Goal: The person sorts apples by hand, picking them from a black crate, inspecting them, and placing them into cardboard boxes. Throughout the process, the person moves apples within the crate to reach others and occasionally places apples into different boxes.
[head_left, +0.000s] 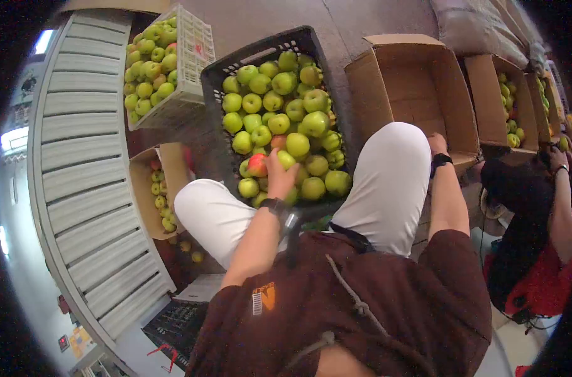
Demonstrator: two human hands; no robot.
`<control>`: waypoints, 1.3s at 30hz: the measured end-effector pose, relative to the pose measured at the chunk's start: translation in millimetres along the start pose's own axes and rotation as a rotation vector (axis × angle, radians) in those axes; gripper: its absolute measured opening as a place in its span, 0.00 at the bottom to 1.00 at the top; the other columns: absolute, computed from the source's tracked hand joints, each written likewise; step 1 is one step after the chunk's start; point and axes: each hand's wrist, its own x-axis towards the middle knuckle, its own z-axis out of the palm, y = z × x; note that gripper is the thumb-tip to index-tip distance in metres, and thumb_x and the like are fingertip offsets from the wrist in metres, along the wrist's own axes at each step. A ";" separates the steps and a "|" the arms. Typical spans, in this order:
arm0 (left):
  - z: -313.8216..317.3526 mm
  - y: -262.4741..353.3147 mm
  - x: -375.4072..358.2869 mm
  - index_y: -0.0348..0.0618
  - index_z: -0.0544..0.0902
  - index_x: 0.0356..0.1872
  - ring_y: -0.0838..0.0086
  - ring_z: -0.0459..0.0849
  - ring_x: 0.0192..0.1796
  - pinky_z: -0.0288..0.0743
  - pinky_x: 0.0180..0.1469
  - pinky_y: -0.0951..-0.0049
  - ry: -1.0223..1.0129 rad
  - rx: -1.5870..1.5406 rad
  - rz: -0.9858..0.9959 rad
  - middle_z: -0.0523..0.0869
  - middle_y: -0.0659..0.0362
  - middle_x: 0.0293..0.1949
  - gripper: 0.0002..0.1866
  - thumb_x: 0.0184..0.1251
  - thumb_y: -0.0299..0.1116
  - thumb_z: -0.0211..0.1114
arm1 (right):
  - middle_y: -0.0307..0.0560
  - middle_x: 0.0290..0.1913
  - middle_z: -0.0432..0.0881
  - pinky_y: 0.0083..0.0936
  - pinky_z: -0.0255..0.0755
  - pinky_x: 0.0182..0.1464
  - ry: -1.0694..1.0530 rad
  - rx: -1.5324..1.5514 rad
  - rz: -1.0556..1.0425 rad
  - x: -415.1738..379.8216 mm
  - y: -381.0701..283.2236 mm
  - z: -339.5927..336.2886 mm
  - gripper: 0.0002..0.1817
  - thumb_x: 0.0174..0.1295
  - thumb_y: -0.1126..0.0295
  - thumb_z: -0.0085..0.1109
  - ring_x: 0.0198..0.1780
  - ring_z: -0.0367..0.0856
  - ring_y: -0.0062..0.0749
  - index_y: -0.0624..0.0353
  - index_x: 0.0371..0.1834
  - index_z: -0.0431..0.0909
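My left hand (280, 178) reaches into a black plastic crate (261, 58) full of green apples and closes on a red-green apple (257, 165) at the near edge of the pile. My right hand (437, 144) rests at the near rim of an open cardboard box (418, 88) to the right of my knee; its fingers are mostly hidden behind the knee and I cannot tell whether it holds anything. Both wrists wear dark bands. I sit with white trousers on either side of the crate.
A white crate (188, 75) of green apples stands far left. A small cardboard box (149, 188) with apples sits beside my left leg. More boxes (496, 94) line the right, where another person (537, 251) in red works. A roller conveyor (85, 157) runs along the left.
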 end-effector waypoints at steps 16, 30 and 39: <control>-67.7 10.4 -36.9 0.45 0.69 0.49 0.62 0.81 0.31 0.78 0.29 0.67 -0.253 -1.289 -0.331 0.79 0.54 0.37 0.19 0.64 0.47 0.52 | 0.43 0.40 0.78 0.19 0.72 0.36 -0.321 0.960 -0.832 -296.4 -201.6 -120.3 0.15 0.59 0.69 0.53 0.35 0.78 0.24 0.63 0.48 0.70; -89.3 8.1 -64.4 0.42 0.70 0.52 0.64 0.81 0.39 0.76 0.40 0.69 -0.726 -1.302 -0.255 0.79 0.55 0.43 0.27 0.68 0.55 0.38 | 0.55 0.46 0.73 0.34 0.73 0.41 -0.183 0.266 -1.187 -343.0 -243.3 40.4 0.29 0.49 0.67 0.60 0.41 0.77 0.47 0.57 0.56 0.63; -99.9 5.0 -59.9 0.39 0.76 0.36 0.70 0.80 0.35 0.75 0.37 0.71 -0.019 -0.890 -0.043 0.79 0.57 0.34 0.10 0.65 0.35 0.50 | 0.41 0.32 0.77 0.18 0.70 0.21 -0.133 1.153 -0.692 -295.2 -236.4 -157.2 0.16 0.58 0.59 0.55 0.23 0.75 0.25 0.60 0.41 0.73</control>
